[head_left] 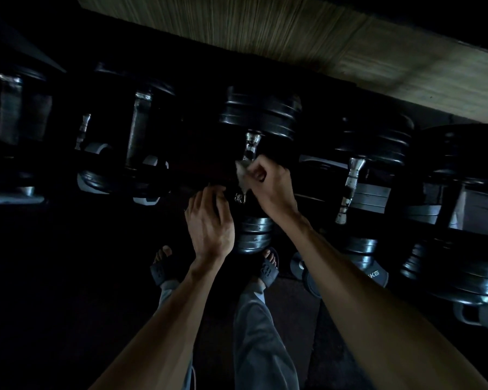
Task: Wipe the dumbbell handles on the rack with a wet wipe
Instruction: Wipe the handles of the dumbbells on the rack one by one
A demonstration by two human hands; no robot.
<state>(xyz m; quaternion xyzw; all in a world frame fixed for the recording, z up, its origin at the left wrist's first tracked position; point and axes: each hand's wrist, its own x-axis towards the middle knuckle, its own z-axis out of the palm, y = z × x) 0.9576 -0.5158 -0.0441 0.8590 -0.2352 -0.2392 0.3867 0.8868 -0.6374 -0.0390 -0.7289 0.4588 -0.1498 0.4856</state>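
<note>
Right hand point(268, 184) fingers pinch wet wipe point(242, 175) against dumbbell handle point(250, 150)

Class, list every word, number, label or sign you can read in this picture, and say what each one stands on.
"KG" on the grey end of a low dumbbell beside the person's right forearm; a character before it is cut off, unreadable.
Sandal strap on the right foot: raised mark, too dark to read.
Nothing else legible.
</note>
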